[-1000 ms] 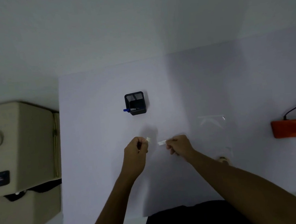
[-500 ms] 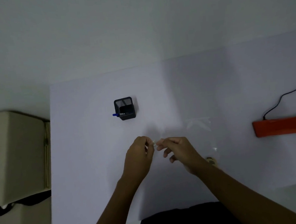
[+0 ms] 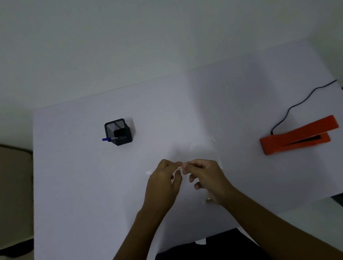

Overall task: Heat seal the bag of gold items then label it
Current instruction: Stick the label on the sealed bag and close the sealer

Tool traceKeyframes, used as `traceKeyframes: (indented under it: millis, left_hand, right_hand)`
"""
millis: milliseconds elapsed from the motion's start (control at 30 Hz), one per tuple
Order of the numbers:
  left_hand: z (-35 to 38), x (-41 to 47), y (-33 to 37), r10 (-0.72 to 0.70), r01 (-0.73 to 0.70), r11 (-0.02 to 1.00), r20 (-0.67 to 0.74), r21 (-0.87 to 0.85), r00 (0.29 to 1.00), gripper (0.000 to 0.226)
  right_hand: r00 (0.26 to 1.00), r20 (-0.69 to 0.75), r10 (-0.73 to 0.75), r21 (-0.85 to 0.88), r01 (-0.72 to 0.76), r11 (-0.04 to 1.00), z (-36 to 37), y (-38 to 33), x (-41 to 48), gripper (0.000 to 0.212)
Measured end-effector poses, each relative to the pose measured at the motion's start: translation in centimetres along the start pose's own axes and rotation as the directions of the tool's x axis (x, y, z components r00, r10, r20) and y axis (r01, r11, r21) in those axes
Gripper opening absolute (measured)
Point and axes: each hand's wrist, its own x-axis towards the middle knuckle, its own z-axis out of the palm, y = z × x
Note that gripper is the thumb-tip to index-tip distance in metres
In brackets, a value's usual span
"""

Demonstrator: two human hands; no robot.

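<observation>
- I see a white table (image 3: 88, 190) filling most of the view, its far edge against a pale wall (image 3: 157, 37).
- At far left, off the table, stands a beige box (image 3: 6, 187), blurred.
- On my right side of the table lies the orange sealer (image 3: 297, 138), its arm lifted at the right end so the jaw gapes; a black cord (image 3: 302, 102) runs from its left end toward the table's far right corner.
- My two forearms come up from the bottom edge and meet near the table's middle.
- My left hand (image 3: 163, 185) is closed in a pinch, thumb and forefinger holding a small white label (image 3: 179, 168) at their tips.
- My right hand (image 3: 206, 174) pinches the same label from the other side; its lower fingers (image 3: 192, 178) curl loosely, touching nothing I can make out.
- A black mesh pen cup (image 3: 119, 132) sits on the left half of the table, well apart from the hands, with a blue pen (image 3: 108, 139) sticking out over its left rim.
- The clear bag (image 3: 214, 146) lies flat on the table just beyond and under my right hand; it is nearly invisible, only its creases and a glint at the far corner show.
- The gold items (image 3: 208, 199) show as a small dull speck beside my right wrist; I cannot tell their shape.
- A thin pale scrap (image 3: 149, 172) lies on the table just left of my left hand.
</observation>
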Motion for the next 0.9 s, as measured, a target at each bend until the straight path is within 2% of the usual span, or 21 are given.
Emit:
traceKeyframes:
  millis: [267,333,433,500,567,833,900]
  left_hand:
    - [4.3,1.6,1.5,-0.074,0.077,0.992,0.033,-0.103,0.997,0.02]
    - [5.5,1.9,1.5,-0.198,0.201,0.968,0.04,-0.152,0.979,0.025]
    - [7.4,3.0,0.9,-0.418,0.438,0.875,0.134,-0.208,0.899,0.027]
    - [8.6,3.8,0.2,-0.474,0.51,0.814,0.188,-0.28,0.86,0.013]
    - [9.6,4.5,-0.2,-0.522,0.571,0.735,0.232,-0.365,0.821,0.01]
    - [13.5,7.0,-1.6,-0.562,0.626,0.71,0.277,-0.323,0.779,0.006]
    - [14.1,7.3,-1.9,-0.574,0.655,0.675,0.317,-0.34,0.755,0.006]
  right_hand:
    - [0.996,-0.007,0.087,0.016,-0.087,0.996,-5.2,2.1,1.8,0.012]
    - [0.995,-0.019,0.098,0.001,-0.098,0.995,-6.3,2.6,2.6,0.012]
    - [0.99,-0.046,0.134,0.015,-0.134,0.991,-8.1,3.6,4.2,0.011]
    - [0.984,-0.064,0.168,0.013,-0.167,0.986,-9.2,4.1,5.5,0.009]
    - [0.98,-0.077,0.183,-0.02,-0.185,0.983,-10.1,4.5,6.8,0.009]
    - [0.975,-0.132,0.18,-0.161,-0.2,0.967,-12.1,6.6,11.7,0.011]
    - [0.973,-0.128,0.19,-0.177,-0.211,0.961,-12.2,7.3,12.4,0.011]
